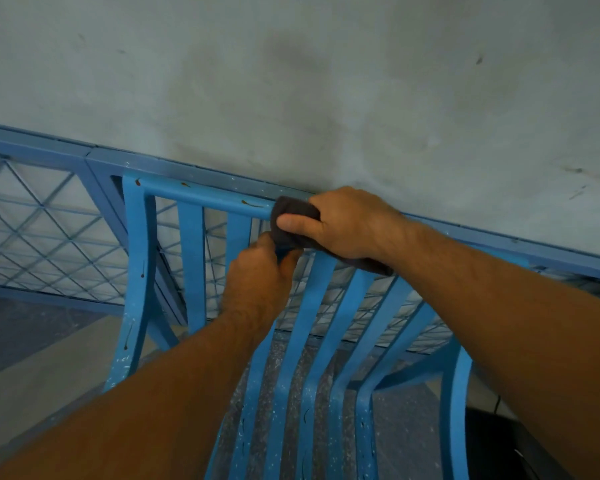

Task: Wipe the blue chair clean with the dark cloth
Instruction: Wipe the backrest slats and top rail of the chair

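The blue chair (191,265) stands against the wall, its slatted back facing me, with small brown drips and pale specks on the paint. My right hand (347,223) grips the dark cloth (291,216), which is wrapped over the chair's top rail near its middle. Just below, my left hand (257,271) curls round one of the back slats, its thumb close to the cloth's lower edge. Part of the cloth trails out under my right wrist. The top rail right of the cloth is hidden by my right forearm.
A blue metal frame with wire mesh (42,223) runs along the stained grey wall (291,81) right behind the chair. A dark object (510,441) sits at the lower right by the chair's side. Speckled floor (278,375) shows between the slats.
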The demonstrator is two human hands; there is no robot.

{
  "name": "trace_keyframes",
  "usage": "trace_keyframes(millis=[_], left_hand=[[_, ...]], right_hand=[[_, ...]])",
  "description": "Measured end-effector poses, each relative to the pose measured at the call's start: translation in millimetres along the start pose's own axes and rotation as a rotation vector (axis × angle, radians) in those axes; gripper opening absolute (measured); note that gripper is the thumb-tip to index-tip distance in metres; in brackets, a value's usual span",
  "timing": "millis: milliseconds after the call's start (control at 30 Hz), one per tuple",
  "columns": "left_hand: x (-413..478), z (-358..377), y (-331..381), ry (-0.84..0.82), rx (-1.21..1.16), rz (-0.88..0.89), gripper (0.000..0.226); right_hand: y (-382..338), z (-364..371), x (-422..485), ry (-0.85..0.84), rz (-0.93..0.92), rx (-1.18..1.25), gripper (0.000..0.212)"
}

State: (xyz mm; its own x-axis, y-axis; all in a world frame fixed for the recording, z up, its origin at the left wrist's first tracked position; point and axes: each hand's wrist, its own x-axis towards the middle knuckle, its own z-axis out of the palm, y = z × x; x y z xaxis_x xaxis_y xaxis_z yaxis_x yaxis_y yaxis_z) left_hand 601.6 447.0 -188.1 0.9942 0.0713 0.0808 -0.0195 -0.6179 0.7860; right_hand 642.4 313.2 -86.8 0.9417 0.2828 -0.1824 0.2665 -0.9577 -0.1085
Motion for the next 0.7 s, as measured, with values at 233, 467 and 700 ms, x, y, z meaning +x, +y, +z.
trace_keyframes(millis=[233, 467, 700], left_hand=[[-2, -13, -2, -0.041, 0.106, 0.025, 0.037], [-7, -59, -28, 0.17, 0.196, -0.036, 0.043], [12, -55, -23, 0.032, 0.161, -0.035, 0.029]], right_hand=[[-4, 13, -8, 0.171, -0.061, -0.096, 0.054], [2, 24, -22, 0.314, -0.233, 0.102, 0.044], [-30, 5, 14, 0.075, 0.03, -0.04, 0.069]])
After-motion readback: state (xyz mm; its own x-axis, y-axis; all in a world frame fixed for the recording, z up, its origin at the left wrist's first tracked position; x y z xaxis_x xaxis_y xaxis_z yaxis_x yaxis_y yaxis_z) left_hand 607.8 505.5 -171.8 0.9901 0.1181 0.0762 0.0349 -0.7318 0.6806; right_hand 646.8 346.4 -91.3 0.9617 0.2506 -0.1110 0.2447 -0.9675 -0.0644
